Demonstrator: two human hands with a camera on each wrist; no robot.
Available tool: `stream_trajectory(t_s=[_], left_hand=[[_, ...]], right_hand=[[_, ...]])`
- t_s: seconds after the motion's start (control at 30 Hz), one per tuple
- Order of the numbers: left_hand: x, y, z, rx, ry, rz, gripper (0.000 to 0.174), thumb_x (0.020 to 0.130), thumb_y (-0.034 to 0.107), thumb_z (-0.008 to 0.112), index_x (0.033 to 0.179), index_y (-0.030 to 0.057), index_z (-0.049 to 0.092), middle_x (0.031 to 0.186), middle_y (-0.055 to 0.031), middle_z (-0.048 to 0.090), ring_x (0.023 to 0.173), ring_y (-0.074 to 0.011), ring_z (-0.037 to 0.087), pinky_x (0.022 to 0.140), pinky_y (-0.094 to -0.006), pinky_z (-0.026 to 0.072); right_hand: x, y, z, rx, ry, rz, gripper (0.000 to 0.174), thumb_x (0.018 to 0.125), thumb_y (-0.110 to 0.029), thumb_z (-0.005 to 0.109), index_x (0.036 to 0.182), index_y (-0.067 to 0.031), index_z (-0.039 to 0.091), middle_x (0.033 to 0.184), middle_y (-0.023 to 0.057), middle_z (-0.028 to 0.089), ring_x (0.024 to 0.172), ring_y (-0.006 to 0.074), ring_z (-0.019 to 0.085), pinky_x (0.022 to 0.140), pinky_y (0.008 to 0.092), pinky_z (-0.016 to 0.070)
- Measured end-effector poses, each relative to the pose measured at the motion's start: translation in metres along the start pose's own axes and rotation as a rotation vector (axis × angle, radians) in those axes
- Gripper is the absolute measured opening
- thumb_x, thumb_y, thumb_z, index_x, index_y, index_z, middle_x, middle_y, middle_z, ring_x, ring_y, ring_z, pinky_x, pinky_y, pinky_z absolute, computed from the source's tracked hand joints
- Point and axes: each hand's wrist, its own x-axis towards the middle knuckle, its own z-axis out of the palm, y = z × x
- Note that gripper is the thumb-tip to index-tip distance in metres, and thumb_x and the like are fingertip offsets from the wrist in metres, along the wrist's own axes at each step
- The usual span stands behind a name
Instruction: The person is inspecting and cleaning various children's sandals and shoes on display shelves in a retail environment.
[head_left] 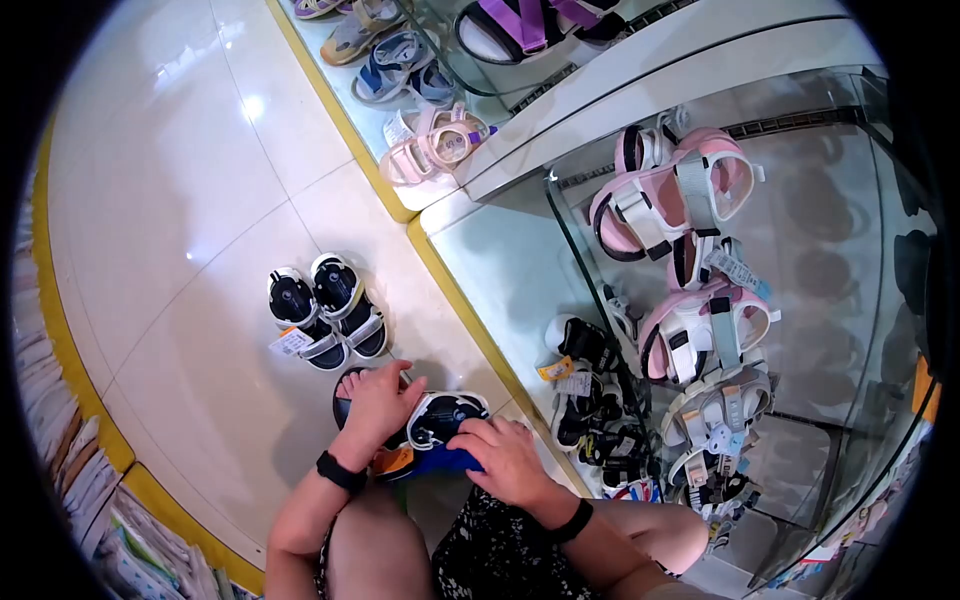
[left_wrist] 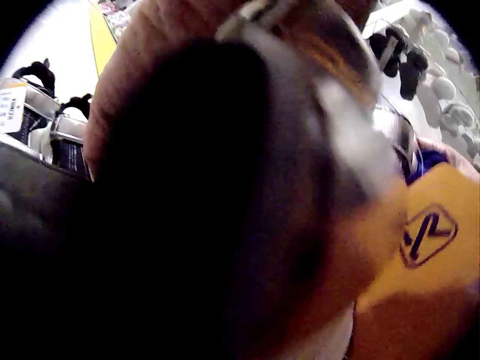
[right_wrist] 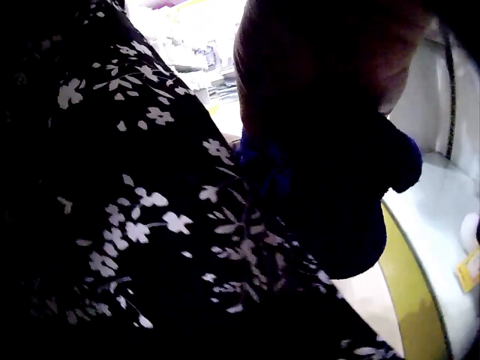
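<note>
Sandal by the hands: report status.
Left hand and right hand at white-rimmed sandal, grips unclear. Orange tag close by. Floor pair stands apart.

Room over floor (head_left: 170, 330) leftward; shelf (head_left: 500, 262) rightward

This is a shop that sells footwear. A glass shelf (head_left: 835, 260) displays pink-and-white sandals (head_left: 665, 200) in a row, a printed label (head_left: 735, 268) hanging among them. Beside and below the glass shelf, dark shoes (head_left: 575, 410) line a pale ledge (head_left: 495, 255), with a yellow tag (head_left: 556, 368). Across the tiled floor (head_left: 190, 170) from the glass shelf, goods (head_left: 75, 465) lie in stacks. Between them stands a pair of black-and-white sandals (head_left: 362, 330), also tagged.
</note>
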Motion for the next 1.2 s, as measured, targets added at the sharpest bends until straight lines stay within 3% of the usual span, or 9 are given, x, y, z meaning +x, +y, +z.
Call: stream_trajectory(t_s=[0.17,0.33,0.5,0.77,0.83,0.87,1.03,1.1,1.2], left_hand=[[-0.009,0.005,-0.014,0.005,0.136,0.234,0.039,0.079,0.039,0.067,0.102,0.0077,0.063,0.097,-0.0111,0.056,0.098,-0.0297,0.052,0.082,-0.0406,0.0404],[0.003,0.003,0.001,-0.19,-0.154,-0.029,0.052,0.073,0.042,0.072,0.107,0.0048,0.062,0.109,-0.0157,0.049,0.103,-0.0303,0.048,0.093,-0.0402,0.0359],[-0.018,0.005,-0.002,-0.016,-0.079,0.114,0.058,0.068,0.043,0.075,0.108,0.0027,0.061,0.109,-0.019,0.049,0.108,-0.0341,0.041,0.096,-0.0403,0.0342],[0.012,-0.028,0.016,-0.453,-0.036,-0.408,0.055,0.075,0.032,0.073,0.114,0.0013,0.05,0.095,-0.0142,0.054,0.084,-0.0256,0.054,0.078,-0.0343,0.0445],[0.007,-0.044,0.031,-0.275,-0.164,-0.228,0.051,0.075,0.022,0.071,0.117,0.0026,0.048,0.093,-0.0139,0.054,0.081,-0.0245,0.055,0.078,-0.0339,0.0454],[0.004,-0.048,0.039,-0.256,-0.202,-0.148,0.049,0.074,0.015,0.067,0.116,0.0025,0.047,0.089,-0.0135,0.056,0.082,-0.0251,0.057,0.079,-0.0336,0.0451],[0.01,-0.042,0.047,-0.239,-0.201,-0.088,0.038,0.075,0.011,0.06,0.111,0.005,0.05,0.092,-0.0237,0.06,0.082,-0.0378,0.056,0.078,-0.0375,0.0436],[0.013,-0.044,0.046,-0.176,-0.068,-0.036,0.035,0.076,0.012,0.061,0.11,0.0072,0.05,0.081,-0.0085,0.055,0.074,-0.0225,0.051,0.071,-0.0327,0.0394],[0.012,-0.032,0.032,-0.105,-0.102,-0.051,0.034,0.076,0.007,0.06,0.108,0.0061,0.05,0.077,-0.0061,0.051,0.073,-0.0189,0.05,0.069,-0.0311,0.0399]], right_hand=[[-0.002,0.017,0.0,-0.033,0.037,0.068,0.042,0.066,-0.013,0.069,0.106,-0.018,0.058,0.112,0.0031,0.052,0.097,0.0278,0.049,0.082,0.0405,0.0419],[0.0,0.012,0.013,0.037,0.021,0.074,0.042,0.064,-0.011,0.071,0.104,-0.0175,0.059,0.111,0.0035,0.053,0.095,0.0277,0.05,0.083,0.038,0.0423],[-0.007,0.019,0.022,0.033,0.106,0.095,0.043,0.062,-0.01,0.071,0.103,-0.0174,0.06,0.109,0.004,0.053,0.094,0.0279,0.051,0.082,0.0384,0.0426],[0.002,0.021,0.029,0.149,0.047,0.072,0.044,0.066,-0.006,0.069,0.107,-0.0151,0.058,0.12,0.007,0.049,0.103,0.031,0.05,0.087,0.0384,0.0429],[-0.002,0.033,0.035,0.216,0.063,0.037,0.043,0.066,-0.005,0.068,0.107,-0.0153,0.059,0.127,0.0091,0.046,0.11,0.0322,0.049,0.091,0.0374,0.0424],[-0.006,0.037,0.03,0.311,0.004,0.119,0.041,0.068,-0.008,0.067,0.108,-0.0174,0.06,0.137,0.0105,0.038,0.126,0.031,0.039,0.1,0.0395,0.0346],[-0.033,0.076,0.006,0.234,0.325,0.555,0.036,0.067,-0.014,0.063,0.102,-0.008,0.061,0.126,0.014,0.046,0.106,0.0332,0.055,0.089,0.0364,0.0461],[-0.051,0.1,-0.006,0.115,0.345,0.694,0.035,0.067,-0.016,0.063,0.1,-0.0056,0.062,0.119,0.0144,0.05,0.105,0.0327,0.055,0.089,0.0364,0.0457],[-0.07,0.129,-0.026,-0.021,0.408,0.945,0.041,0.069,-0.017,0.061,0.107,-0.0028,0.059,0.115,0.0185,0.055,0.104,0.0362,0.055,0.091,0.0393,0.0438]])
